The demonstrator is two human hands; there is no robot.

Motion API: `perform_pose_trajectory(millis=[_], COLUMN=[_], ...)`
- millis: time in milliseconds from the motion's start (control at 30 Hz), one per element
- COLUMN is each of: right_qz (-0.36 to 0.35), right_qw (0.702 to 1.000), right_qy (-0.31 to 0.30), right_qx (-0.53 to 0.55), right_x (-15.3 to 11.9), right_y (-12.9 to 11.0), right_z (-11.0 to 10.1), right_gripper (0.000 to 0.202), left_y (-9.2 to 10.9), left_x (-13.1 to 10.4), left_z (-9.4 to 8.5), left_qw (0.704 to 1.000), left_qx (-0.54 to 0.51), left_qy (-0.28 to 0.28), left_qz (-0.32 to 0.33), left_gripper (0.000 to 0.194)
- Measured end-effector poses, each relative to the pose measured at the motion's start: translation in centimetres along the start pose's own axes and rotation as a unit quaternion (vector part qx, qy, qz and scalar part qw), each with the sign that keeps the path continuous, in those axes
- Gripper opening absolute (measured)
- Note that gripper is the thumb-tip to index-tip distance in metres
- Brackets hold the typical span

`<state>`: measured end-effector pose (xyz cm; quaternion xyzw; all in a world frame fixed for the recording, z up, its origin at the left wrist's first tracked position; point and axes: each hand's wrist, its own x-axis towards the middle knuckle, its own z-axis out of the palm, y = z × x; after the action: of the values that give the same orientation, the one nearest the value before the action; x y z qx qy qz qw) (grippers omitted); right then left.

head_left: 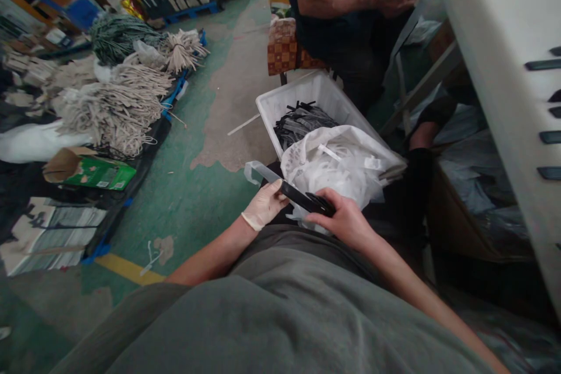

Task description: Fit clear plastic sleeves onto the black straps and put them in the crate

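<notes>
Slanting before the white sack (302,155), black strips (302,197) are pinched at one end by the gloved left hand (265,204) and gripped at the other by the bare right hand (347,219). Their number is hidden by the grip. Print on the sack and the green box (103,174) cannot be read. The worktop (491,23) is cut off.
</notes>
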<state>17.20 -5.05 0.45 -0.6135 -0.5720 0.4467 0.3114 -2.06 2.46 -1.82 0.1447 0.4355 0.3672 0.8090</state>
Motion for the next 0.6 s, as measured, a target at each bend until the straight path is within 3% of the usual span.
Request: perform_pose_trajectory(millis=[100,200,433,600], right_qz=[-0.037,-0.067,-0.087,-0.001], right_qw=[0.987,0.976,0.995,0.983], right_qy=[0.014,-0.007,-0.055,-0.107], right_qx=[-0.156,-0.205,-0.004,0.148], right_x=[0.0,0.1,0.1,-0.3], right_y=[0.0,0.4,0.7,0.4], right_z=[0.8,1.3,0.1,0.0], right_gripper=[0.019,0.018,0.037,0.045], left_y=[0.1,0.3,-0.1,-0.4], left_x=[0.1,-0.2,-0.6,-0.4], left_z=[0.0,0.1,0.7,1.1], left_qw=[0.999,0.999,0.999,0.997], left_qx=[0.018,0.018,-0.03,-0.076], left_qy=[0.027,0.032,-0.029,-0.004], left_qz=[0.005,0.034,0.021,0.017], left_gripper=[0.036,0.036,0.037,0.038])
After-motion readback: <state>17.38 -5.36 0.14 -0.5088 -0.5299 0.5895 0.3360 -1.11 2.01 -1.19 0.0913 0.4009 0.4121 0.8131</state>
